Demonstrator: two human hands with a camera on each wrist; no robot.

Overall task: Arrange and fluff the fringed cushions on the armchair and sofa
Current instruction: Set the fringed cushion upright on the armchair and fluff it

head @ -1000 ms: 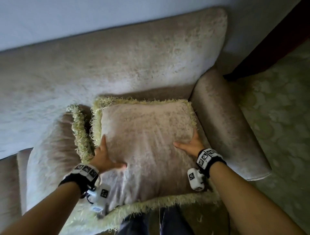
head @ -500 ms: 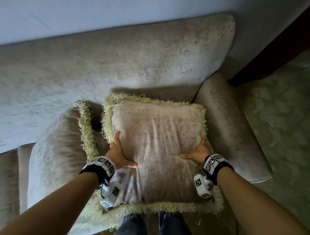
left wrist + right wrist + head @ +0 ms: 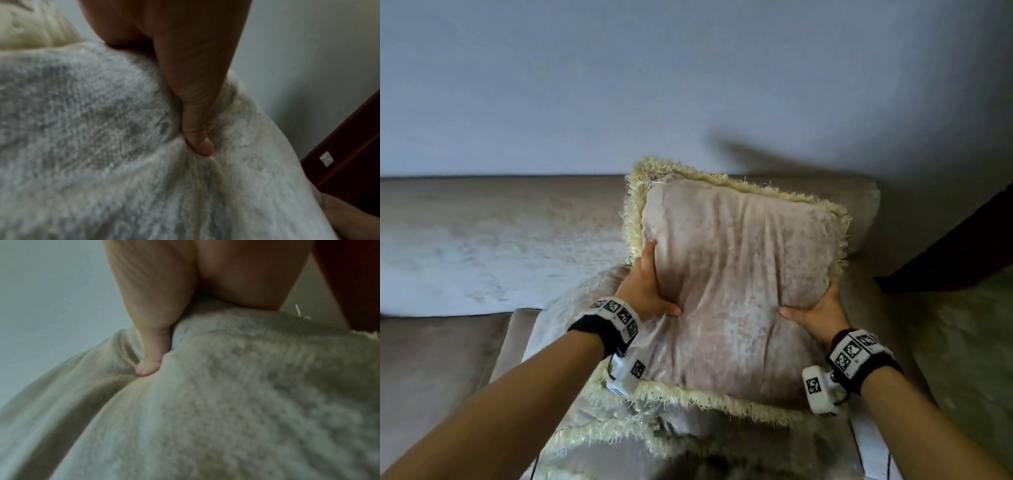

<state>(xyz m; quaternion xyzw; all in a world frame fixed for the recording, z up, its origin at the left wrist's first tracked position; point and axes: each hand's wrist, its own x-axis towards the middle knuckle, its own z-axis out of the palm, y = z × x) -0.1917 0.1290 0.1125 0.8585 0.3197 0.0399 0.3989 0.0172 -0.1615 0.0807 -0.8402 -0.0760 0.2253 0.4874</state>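
Observation:
A beige velvet cushion point(image 3: 736, 284) with a pale yellow fringe is held up off the seat, in front of the sofa back point(image 3: 500, 233). My left hand point(image 3: 650, 291) grips its left side, thumb dug into the front face. My right hand point(image 3: 815, 308) grips its right side the same way. The left wrist view shows my left thumb point(image 3: 197, 129) pressed into the cushion point(image 3: 102, 146); the right wrist view shows my right thumb point(image 3: 152, 356) sunk into the fabric point(image 3: 226, 402). The fingers behind the cushion are hidden. A second fringed cushion point(image 3: 585, 428) lies below on the seat.
The beige sofa stretches to the left with its seat point(image 3: 431, 359) low at the left. A plain pale wall point(image 3: 688, 85) rises behind it. Dark wooden furniture point(image 3: 962, 250) stands at the right, above a patterned carpet point(image 3: 969, 342).
Both hands have lifted the cushion up off the seat and tightened their grip on its sides. The head view has tilted up toward the wall.

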